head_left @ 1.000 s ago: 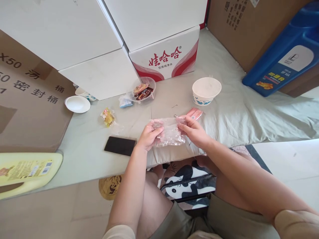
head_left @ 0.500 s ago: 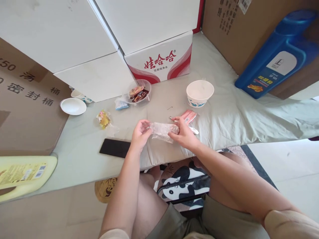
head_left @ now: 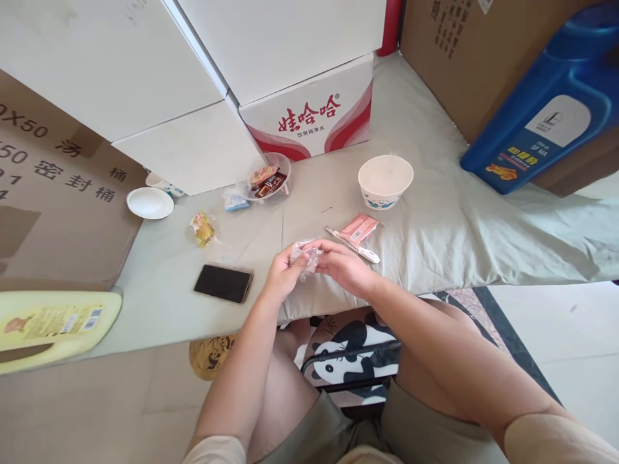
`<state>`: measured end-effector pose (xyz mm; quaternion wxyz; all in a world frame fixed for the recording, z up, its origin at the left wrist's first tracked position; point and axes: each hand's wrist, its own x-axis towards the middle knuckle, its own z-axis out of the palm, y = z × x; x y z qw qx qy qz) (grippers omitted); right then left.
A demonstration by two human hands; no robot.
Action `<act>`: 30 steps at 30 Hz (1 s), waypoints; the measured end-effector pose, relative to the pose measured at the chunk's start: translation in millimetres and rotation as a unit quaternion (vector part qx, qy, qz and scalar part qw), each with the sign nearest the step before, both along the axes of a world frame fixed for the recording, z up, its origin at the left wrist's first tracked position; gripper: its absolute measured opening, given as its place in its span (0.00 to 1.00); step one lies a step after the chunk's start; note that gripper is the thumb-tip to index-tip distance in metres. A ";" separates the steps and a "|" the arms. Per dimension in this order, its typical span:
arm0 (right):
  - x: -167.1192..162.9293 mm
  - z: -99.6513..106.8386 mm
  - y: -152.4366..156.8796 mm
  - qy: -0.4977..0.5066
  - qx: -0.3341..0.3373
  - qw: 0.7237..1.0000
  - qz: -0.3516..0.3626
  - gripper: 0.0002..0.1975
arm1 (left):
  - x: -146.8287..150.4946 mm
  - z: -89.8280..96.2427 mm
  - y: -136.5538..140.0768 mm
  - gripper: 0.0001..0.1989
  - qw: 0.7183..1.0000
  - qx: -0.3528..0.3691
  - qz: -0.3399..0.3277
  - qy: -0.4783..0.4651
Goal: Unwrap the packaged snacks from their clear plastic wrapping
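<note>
Between my two hands is a crumpled clear plastic wrapper (head_left: 306, 259), bunched up small just above the cloth near the front edge. My left hand (head_left: 284, 269) is closed on its left side, the thumb pressing on the film. Against its right side are the fingers of my right hand (head_left: 343, 265), bent round the plastic. Just beyond my right hand lie a white-handled craft knife (head_left: 368, 255) and a flat pink packet (head_left: 360, 227). A black phone (head_left: 223, 283) rests on the cloth left of my left hand.
A white paper bowl (head_left: 385, 183) stands at back right. Behind are a clear tub (head_left: 285, 169) of wrapped snacks, a blue-white packet (head_left: 236, 201), a yellow wrapped item (head_left: 203, 228) and a white lid (head_left: 151, 203). Boxes (head_left: 309, 116), a blue bottle (head_left: 541, 109) and a yellow jug (head_left: 62, 328) surround the cloth.
The plastic wrapper was stretched out between my hands and is now crumpled into a small bunch. My right hand has moved left towards my left hand, uncovering the knife. The view has shifted slightly.
</note>
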<state>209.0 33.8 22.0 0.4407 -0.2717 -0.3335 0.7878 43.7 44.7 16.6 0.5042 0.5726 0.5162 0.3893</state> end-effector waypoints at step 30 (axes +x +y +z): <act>-20.3 -2.2 -2.4 -0.346 0.174 0.918 0.087 0.07 | -6.7 82.5 201.2 0.09 0.809 0.101 0.059 0.576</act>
